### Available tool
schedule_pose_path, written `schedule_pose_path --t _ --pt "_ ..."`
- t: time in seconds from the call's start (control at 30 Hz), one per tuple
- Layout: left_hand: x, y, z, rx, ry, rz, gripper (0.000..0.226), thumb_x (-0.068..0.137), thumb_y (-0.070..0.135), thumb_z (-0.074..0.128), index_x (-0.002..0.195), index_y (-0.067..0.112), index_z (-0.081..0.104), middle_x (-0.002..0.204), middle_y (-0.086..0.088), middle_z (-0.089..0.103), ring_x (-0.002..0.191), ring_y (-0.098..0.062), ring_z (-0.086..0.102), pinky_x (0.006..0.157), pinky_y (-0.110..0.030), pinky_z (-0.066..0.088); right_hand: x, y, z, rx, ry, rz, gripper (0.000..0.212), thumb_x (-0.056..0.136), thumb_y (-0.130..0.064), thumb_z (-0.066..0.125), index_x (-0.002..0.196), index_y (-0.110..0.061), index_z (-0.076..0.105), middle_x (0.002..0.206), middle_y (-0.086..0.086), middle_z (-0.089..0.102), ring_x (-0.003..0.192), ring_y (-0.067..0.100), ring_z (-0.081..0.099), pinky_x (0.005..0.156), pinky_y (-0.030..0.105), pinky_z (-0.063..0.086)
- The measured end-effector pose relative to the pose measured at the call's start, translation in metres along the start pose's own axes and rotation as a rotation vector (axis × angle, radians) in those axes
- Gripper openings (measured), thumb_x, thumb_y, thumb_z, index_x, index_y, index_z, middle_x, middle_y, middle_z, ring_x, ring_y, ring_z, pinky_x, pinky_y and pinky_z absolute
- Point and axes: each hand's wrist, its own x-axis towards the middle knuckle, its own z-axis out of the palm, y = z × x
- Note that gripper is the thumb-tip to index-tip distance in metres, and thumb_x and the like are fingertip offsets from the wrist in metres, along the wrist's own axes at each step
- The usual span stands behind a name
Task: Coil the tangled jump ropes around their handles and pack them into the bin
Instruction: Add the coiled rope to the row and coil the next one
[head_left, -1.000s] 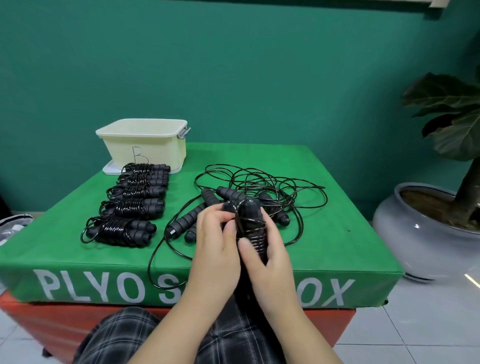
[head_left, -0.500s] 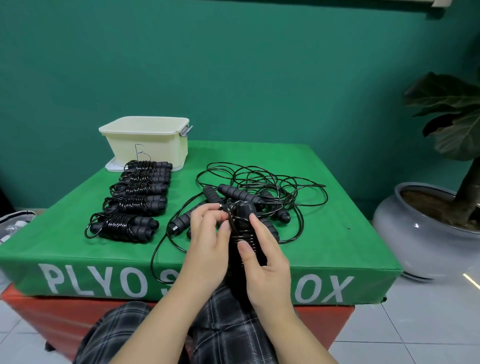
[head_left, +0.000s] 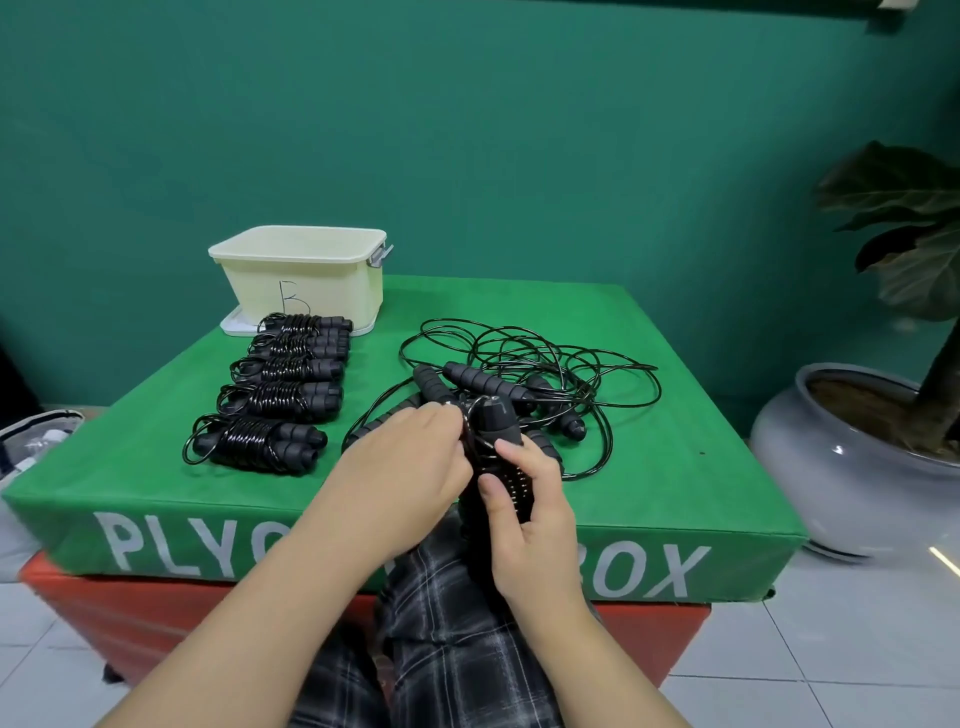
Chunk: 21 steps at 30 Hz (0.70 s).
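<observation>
Jump ropes already coiled (head_left: 270, 402), five glossy black bundles with ribbed foam grips, lie in a row on the green padded box (head_left: 701, 457) before the cream plastic bin (head_left: 304, 280). Left hand (head_left: 410, 462) pinches the cord; since a second ago it has shifted leftward. Right hand (head_left: 524, 514) grips the half-wound handles (head_left: 493, 431), upright. Tangled ropes (head_left: 545, 374) sprawl behind.

Black ropes (head_left: 524, 364); cream bin (head_left: 301, 280); green box (head_left: 675, 467); plaid trousers (head_left: 457, 649).
</observation>
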Motion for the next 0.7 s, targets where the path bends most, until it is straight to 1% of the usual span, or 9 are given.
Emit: schedule_pose_path --t 0.1,0.2,0.27,0.3,0.37,0.43,0.5,0.57,0.7 --pt "0.004 0.002 -0.007 -0.002 -0.029 -0.02 0.024 0.093 0.029 0.037 0.072 0.019 0.031 0.07 0.005 0.039 0.072 -0.021 0.04 0.062 -0.034 0.029 0.002 -0.006 -0.001 -0.01 -0.047 0.06 0.04 0.087 -0.045 0.049 0.119 -0.065 0.036 0.126 -0.038 0.045 0.119 -0.002 0.048 0.097 0.015 0.038" --pt "0.003 -0.006 -0.008 -0.177 -0.092 -0.08 0.024 0.089 0.027 0.044 0.069 0.014 0.042 0.059 0.002 0.045 0.06 -0.02 0.042 0.054 -0.033 0.03 0.004 -0.014 -0.002 -0.079 -0.138 0.107 0.06 0.089 -0.043 0.055 0.126 -0.071 0.018 0.136 -0.033 0.038 0.124 -0.009 0.04 0.099 0.012 0.035" --pt "0.002 -0.011 -0.01 -0.336 -0.164 -0.11 0.03 0.088 0.024 0.048 0.061 0.015 0.04 0.052 0.004 0.041 0.053 -0.016 0.037 0.05 -0.032 0.026 0.005 -0.021 -0.003 -0.164 -0.226 0.155 0.067 0.09 -0.038 0.061 0.132 -0.061 0.014 0.142 -0.021 0.034 0.123 -0.006 0.038 0.098 0.02 0.037" --pt "0.001 -0.012 -0.011 -0.368 -0.181 -0.109 0.035 0.089 0.023 0.049 0.057 0.017 0.036 0.05 0.004 0.037 0.051 -0.015 0.034 0.05 -0.032 0.025 0.006 -0.025 -0.004 -0.22 -0.268 0.187 0.074 0.088 -0.037 0.064 0.138 -0.054 0.012 0.144 -0.017 0.034 0.123 0.0 0.041 0.096 0.025 0.04" --pt "0.001 -0.01 -0.012 -0.352 -0.173 -0.094 0.04 0.09 0.023 0.049 0.055 0.016 0.032 0.05 0.003 0.035 0.05 -0.014 0.033 0.05 -0.033 0.024 0.008 -0.029 -0.004 -0.335 -0.312 0.245 0.092 0.081 -0.041 0.071 0.148 -0.041 0.009 0.146 -0.012 0.033 0.12 0.015 0.048 0.091 0.034 0.045" --pt "-0.001 -0.004 -0.01 -0.305 -0.115 -0.104 0.038 0.09 0.023 0.047 0.056 0.014 0.032 0.052 0.001 0.038 0.054 -0.017 0.037 0.051 -0.034 0.024 0.011 -0.03 -0.003 -0.39 -0.318 0.308 0.098 0.077 -0.043 0.073 0.15 -0.037 0.007 0.146 -0.009 0.036 0.118 0.021 0.052 0.089 0.037 0.046" --pt "-0.005 0.002 -0.007 -0.301 -0.047 -0.16 0.037 0.09 0.022 0.045 0.057 0.014 0.032 0.054 0.0 0.04 0.055 -0.016 0.037 0.05 -0.033 0.024 0.016 -0.032 0.001 -0.417 -0.319 0.374 0.093 0.075 -0.045 0.071 0.146 -0.037 0.012 0.139 -0.007 0.047 0.113 0.022 0.056 0.087 0.038 0.049" --pt "-0.012 0.006 -0.004 -0.331 0.002 -0.212 0.038 0.091 0.022 0.044 0.057 0.014 0.03 0.054 0.001 0.038 0.053 -0.014 0.035 0.049 -0.032 0.022 0.021 -0.035 0.004 -0.459 -0.332 0.413 0.08 0.075 -0.047 0.068 0.138 -0.034 0.022 0.127 -0.006 0.056 0.105 0.023 0.059 0.083 0.038 0.05" --pt "-0.024 0.007 -0.005 -0.378 0.054 -0.21 0.041 0.092 0.022 0.045 0.055 0.014 0.029 0.052 0.003 0.035 0.052 -0.015 0.034 0.049 -0.033 0.022 0.029 -0.05 0.009 -0.568 -0.422 0.42 0.053 0.081 -0.042 0.061 0.123 -0.022 0.035 0.119 0.003 0.057 0.105 0.03 0.058 0.079 0.036 0.046"
